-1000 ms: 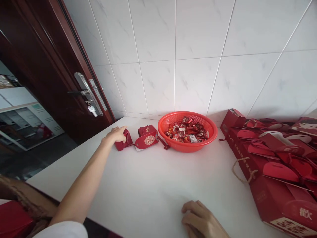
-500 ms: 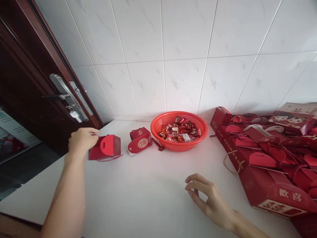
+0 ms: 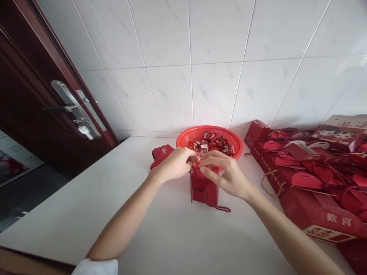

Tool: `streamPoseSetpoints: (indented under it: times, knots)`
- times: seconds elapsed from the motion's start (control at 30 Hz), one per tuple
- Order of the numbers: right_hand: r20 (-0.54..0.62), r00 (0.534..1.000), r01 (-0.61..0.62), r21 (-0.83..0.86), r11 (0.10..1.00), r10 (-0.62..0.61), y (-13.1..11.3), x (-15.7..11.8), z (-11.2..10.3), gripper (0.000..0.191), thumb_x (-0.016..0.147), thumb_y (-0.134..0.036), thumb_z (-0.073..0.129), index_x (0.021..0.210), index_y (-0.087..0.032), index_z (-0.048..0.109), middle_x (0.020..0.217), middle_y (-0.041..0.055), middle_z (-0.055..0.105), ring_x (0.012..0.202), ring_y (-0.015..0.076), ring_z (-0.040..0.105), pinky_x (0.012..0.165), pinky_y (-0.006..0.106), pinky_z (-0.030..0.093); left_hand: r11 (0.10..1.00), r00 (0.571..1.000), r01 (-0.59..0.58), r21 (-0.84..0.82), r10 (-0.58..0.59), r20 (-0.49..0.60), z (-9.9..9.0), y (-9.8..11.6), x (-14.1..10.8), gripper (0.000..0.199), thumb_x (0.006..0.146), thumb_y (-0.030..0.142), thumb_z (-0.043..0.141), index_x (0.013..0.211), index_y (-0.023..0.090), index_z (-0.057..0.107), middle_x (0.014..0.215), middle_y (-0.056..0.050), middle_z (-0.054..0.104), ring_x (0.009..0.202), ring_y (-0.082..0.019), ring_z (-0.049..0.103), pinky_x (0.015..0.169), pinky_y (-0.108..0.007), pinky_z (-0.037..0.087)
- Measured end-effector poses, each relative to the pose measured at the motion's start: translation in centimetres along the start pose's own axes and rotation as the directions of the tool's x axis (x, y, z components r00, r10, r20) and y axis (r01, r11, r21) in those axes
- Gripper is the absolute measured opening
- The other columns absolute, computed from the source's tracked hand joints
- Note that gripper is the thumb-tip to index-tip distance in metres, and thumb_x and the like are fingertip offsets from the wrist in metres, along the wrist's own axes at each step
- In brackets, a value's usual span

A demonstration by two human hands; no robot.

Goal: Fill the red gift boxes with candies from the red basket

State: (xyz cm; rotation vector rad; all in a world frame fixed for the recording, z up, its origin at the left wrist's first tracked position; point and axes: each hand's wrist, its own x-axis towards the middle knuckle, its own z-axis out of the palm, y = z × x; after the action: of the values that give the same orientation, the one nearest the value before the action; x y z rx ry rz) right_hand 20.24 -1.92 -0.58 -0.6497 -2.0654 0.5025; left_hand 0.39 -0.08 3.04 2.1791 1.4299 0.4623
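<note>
In front of the basket, a small red gift box [image 3: 204, 189] stands upright on the white table, a dark red cord trailing from its lower right. My left hand [image 3: 180, 162] has its curled fingers closed on the box's top left edge. My right hand [image 3: 226, 173] pinches the top flaps from the other side, thumb and fingers bent round them. The fingers partly cover the top of the box. Just behind my hands, a red plastic basket [image 3: 238, 147] holds several wrapped sweets [image 3: 218, 144].
Another red box [image 3: 162, 152] lies left of the basket, partly behind my left hand. A large red carton [image 3: 304, 206] full of folded red boxes [image 3: 323, 172] fills the table's right side. A tiled wall [image 3: 169, 99] rises behind; a dark door [image 3: 43, 95] stands at left.
My left hand has carried the red box from the left to the front of the basket. My right hand has moved up and left from the table onto the box's top.
</note>
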Motion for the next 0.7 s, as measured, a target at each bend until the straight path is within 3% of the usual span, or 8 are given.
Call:
streamPoseSetpoints:
  times: [0.07, 0.13, 0.23, 0.3, 0.4, 0.53, 0.63, 0.7]
  knots:
    - [0.157, 0.987, 0.027, -0.053, 0.998, -0.018, 0.5, -0.1, -0.3, 0.014, 0.094, -0.019, 0.060, 0.087, -0.020, 0.072, 0.096, 0.0067, 0.069, 0.088, 0.0179, 0.064, 0.080, 0.032, 0.053, 0.996, 0.998, -0.010, -0.090, 0.016, 0.063, 0.8, -1.0, 0.9, 0.033, 0.072, 0.004, 0.045, 0.081, 0.022, 0.071, 0.082, 0.000, 0.075, 0.078, -0.019, 0.072, 0.065, -0.025, 0.053]
    - [0.275, 0.961, 0.060, -0.145, 0.988, -0.018, 1.0, -0.5, -0.5, 0.014, 0.092, -0.014, 0.062, 0.084, -0.019, 0.072, 0.092, 0.0062, 0.068, 0.086, 0.0181, 0.062, 0.081, 0.034, 0.051, 0.993, 0.998, 0.011, -0.119, -0.004, 0.059, 1.1, -1.9, 1.4, 0.032, 0.073, 0.005, 0.045, 0.082, 0.021, 0.071, 0.087, -0.002, 0.076, 0.079, -0.019, 0.071, 0.066, -0.026, 0.054]
    - [0.373, 0.927, 0.068, -0.291, 0.954, 0.047, 1.5, -1.0, -0.6, 0.011, 0.087, -0.010, 0.067, 0.080, -0.018, 0.071, 0.093, 0.0059, 0.067, 0.085, 0.0188, 0.061, 0.078, 0.034, 0.048, 0.972, 0.999, 0.041, -0.231, -0.036, 0.026, 1.0, -2.5, 1.7, 0.028, 0.075, 0.009, 0.048, 0.086, 0.019, 0.071, 0.095, -0.003, 0.075, 0.069, -0.016, 0.069, 0.065, -0.027, 0.056]
    - [0.406, 0.909, 0.056, -0.341, 0.938, 0.093, 1.7, -1.2, -0.5, 0.008, 0.085, -0.011, 0.070, 0.082, -0.019, 0.070, 0.094, 0.0055, 0.067, 0.084, 0.0187, 0.060, 0.074, 0.032, 0.047, 0.927, 0.999, 0.051, -0.372, -0.045, 0.024, 0.9, -2.6, 1.7, 0.024, 0.077, 0.012, 0.051, 0.091, 0.018, 0.071, 0.089, -0.003, 0.074, 0.061, -0.013, 0.066, 0.063, -0.026, 0.056]
    - [0.412, 0.903, 0.052, -0.386, 0.921, 0.122, 1.8, -1.4, -0.1, 0.008, 0.085, -0.014, 0.072, 0.090, -0.020, 0.069, 0.094, 0.0047, 0.067, 0.080, 0.0178, 0.060, 0.067, 0.028, 0.045, 0.831, 1.000, 0.014, -0.557, -0.009, 0.012, 0.9, -2.5, 1.6, 0.014, 0.080, 0.017, 0.060, 0.090, 0.016, 0.070, 0.078, -0.002, 0.070, 0.061, -0.012, 0.065, 0.065, -0.026, 0.057]
    - [0.356, 0.926, 0.065, -0.485, 0.872, 0.129, 1.7, -1.6, 0.5, 0.012, 0.085, -0.024, 0.074, 0.086, -0.018, 0.064, 0.083, 0.0039, 0.067, 0.072, 0.0177, 0.058, 0.060, 0.028, 0.040, 0.736, 0.996, -0.079, -0.673, 0.078, -0.031, 1.3, -2.4, 1.3, 0.010, 0.082, 0.024, 0.065, 0.084, 0.015, 0.069, 0.089, -0.005, 0.071, 0.070, -0.014, 0.068, 0.070, -0.028, 0.058]
    - [0.284, 0.949, 0.014, -0.476, 0.880, 0.139, 1.5, -1.7, 0.4, 0.020, 0.094, -0.019, 0.061, 0.075, -0.019, 0.060, 0.071, 0.0012, 0.064, 0.058, 0.0131, 0.052, 0.054, 0.027, 0.033, 0.753, 0.988, -0.149, -0.641, 0.139, -0.066, 1.4, -1.8, 0.7, 0.015, 0.087, 0.028, 0.064, 0.091, 0.015, 0.070, 0.092, -0.006, 0.072, 0.085, -0.018, 0.070, 0.079, -0.030, 0.058]
    - [0.236, 0.955, -0.077, -0.383, 0.920, 0.178, 1.3, -1.6, -0.1, 0.024, 0.096, -0.016, 0.054, 0.073, -0.020, 0.061, 0.067, -0.0004, 0.064, 0.054, 0.0113, 0.051, 0.052, 0.026, 0.033, 0.823, 0.971, -0.233, -0.519, 0.228, -0.075, 1.5, -1.1, 0.0, 0.018, 0.088, 0.030, 0.065, 0.098, 0.017, 0.071, 0.102, -0.007, 0.072, 0.097, -0.020, 0.069, 0.085, -0.032, 0.057]
